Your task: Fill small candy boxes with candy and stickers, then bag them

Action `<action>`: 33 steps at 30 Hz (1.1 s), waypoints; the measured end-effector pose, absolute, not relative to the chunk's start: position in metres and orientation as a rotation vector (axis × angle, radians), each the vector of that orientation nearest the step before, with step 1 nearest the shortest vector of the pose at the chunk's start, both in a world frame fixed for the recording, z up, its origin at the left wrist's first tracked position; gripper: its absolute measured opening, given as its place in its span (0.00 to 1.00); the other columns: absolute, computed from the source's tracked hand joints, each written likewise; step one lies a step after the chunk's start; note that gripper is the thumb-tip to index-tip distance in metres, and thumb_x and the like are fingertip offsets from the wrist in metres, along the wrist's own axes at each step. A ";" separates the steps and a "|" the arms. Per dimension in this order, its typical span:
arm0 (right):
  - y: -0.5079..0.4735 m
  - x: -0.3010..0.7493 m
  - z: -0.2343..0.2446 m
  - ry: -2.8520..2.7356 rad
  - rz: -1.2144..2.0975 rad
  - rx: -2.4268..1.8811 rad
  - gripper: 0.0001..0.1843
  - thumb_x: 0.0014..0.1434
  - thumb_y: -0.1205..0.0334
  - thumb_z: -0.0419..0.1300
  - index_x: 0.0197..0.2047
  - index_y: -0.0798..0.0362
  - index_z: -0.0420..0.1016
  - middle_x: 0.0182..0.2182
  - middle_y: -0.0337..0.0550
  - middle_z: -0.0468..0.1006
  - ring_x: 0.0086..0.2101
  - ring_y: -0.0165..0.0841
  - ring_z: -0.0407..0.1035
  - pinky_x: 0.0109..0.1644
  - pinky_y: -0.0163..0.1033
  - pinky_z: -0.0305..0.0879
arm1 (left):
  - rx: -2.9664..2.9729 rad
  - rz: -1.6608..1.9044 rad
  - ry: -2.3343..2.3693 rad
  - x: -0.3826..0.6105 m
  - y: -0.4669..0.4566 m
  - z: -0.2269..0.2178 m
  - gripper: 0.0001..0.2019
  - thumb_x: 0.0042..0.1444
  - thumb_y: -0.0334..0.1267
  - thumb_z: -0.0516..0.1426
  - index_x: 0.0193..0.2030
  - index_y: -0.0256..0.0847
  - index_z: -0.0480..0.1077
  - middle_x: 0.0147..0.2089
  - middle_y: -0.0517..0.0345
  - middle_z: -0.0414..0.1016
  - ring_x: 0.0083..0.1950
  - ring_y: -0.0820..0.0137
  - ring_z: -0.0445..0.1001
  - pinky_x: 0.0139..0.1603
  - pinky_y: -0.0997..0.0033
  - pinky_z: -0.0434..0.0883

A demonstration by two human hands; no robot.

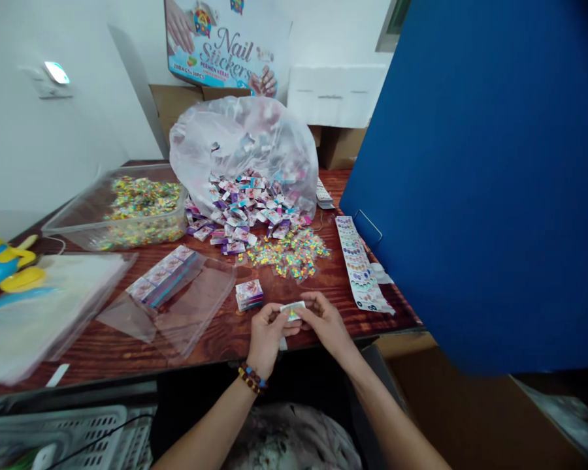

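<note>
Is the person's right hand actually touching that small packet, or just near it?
Touching. The head view shows the right hand with its fingers against the right end of the small packet, while the left hand grips the packet's other end.

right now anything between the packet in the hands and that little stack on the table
Only the left hand: its fingers lie between the small packet and the stack of packets, on the wooden table.
</note>
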State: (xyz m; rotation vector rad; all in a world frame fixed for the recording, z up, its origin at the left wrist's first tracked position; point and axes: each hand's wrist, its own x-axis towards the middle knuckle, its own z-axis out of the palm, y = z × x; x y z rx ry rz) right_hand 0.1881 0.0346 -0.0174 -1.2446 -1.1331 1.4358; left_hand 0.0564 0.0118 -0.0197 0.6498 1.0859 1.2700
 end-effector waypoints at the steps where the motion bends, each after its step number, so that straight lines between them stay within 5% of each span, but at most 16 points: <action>1: 0.034 0.190 -0.017 -1.146 1.446 -1.246 0.19 0.43 0.48 0.67 0.33 0.51 0.70 0.28 0.38 0.74 0.27 0.31 0.69 0.29 0.36 0.68 | 0.673 1.260 1.096 0.056 0.011 -0.020 0.20 0.40 0.49 0.67 0.31 0.35 0.69 0.27 0.56 0.77 0.28 0.65 0.79 0.30 0.70 0.76; 4: 0.033 0.198 -0.016 -1.169 1.468 -1.260 0.18 0.42 0.47 0.68 0.27 0.53 0.73 0.24 0.37 0.73 0.26 0.30 0.67 0.30 0.35 0.67 | 0.722 1.215 1.110 0.055 0.009 -0.021 0.20 0.41 0.50 0.65 0.32 0.35 0.69 0.27 0.56 0.76 0.28 0.66 0.79 0.29 0.71 0.76; 10: 0.031 0.210 -0.014 -1.172 1.617 -1.277 0.21 0.42 0.47 0.68 0.36 0.52 0.77 0.30 0.39 0.77 0.29 0.31 0.69 0.29 0.35 0.68 | 0.913 1.123 1.137 0.053 0.010 -0.015 0.15 0.45 0.48 0.63 0.31 0.38 0.69 0.27 0.59 0.76 0.25 0.70 0.77 0.28 0.72 0.76; 14: 0.031 0.204 -0.017 -1.286 1.548 -1.260 0.17 0.43 0.47 0.66 0.25 0.53 0.77 0.22 0.36 0.73 0.24 0.28 0.65 0.26 0.32 0.62 | 1.056 1.003 1.182 0.049 0.014 -0.008 0.12 0.50 0.46 0.60 0.30 0.39 0.70 0.26 0.58 0.76 0.26 0.69 0.77 0.27 0.73 0.75; 18: 0.036 0.203 -0.020 -1.333 1.428 -1.279 0.18 0.46 0.45 0.63 0.25 0.52 0.77 0.21 0.37 0.72 0.24 0.30 0.64 0.26 0.33 0.60 | 1.330 0.843 1.211 0.034 0.027 0.006 0.12 0.54 0.46 0.57 0.34 0.39 0.73 0.28 0.56 0.77 0.27 0.67 0.77 0.26 0.74 0.73; 24: 0.044 0.219 -0.037 -1.474 1.280 -1.356 0.17 0.51 0.45 0.60 0.27 0.51 0.77 0.23 0.38 0.72 0.26 0.31 0.63 0.28 0.33 0.59 | 2.213 0.652 1.721 -0.011 0.105 0.046 0.13 0.63 0.41 0.49 0.46 0.42 0.73 0.40 0.54 0.78 0.40 0.68 0.76 0.44 0.72 0.70; 28: 0.044 0.222 -0.042 -1.526 1.283 -1.374 0.18 0.53 0.45 0.58 0.30 0.50 0.78 0.25 0.39 0.74 0.28 0.32 0.65 0.29 0.33 0.60 | 2.272 0.491 1.936 -0.044 0.173 0.054 0.12 0.57 0.29 0.52 0.45 0.38 0.73 0.49 0.45 0.74 0.54 0.60 0.70 0.56 0.62 0.64; 33: 0.043 0.222 -0.038 -1.516 1.279 -1.370 0.18 0.53 0.44 0.57 0.29 0.49 0.78 0.26 0.40 0.76 0.29 0.35 0.67 0.30 0.34 0.61 | 2.162 0.367 2.255 -0.087 0.211 0.047 0.12 0.57 0.27 0.51 0.44 0.32 0.73 0.51 0.34 0.71 0.56 0.49 0.68 0.54 0.46 0.65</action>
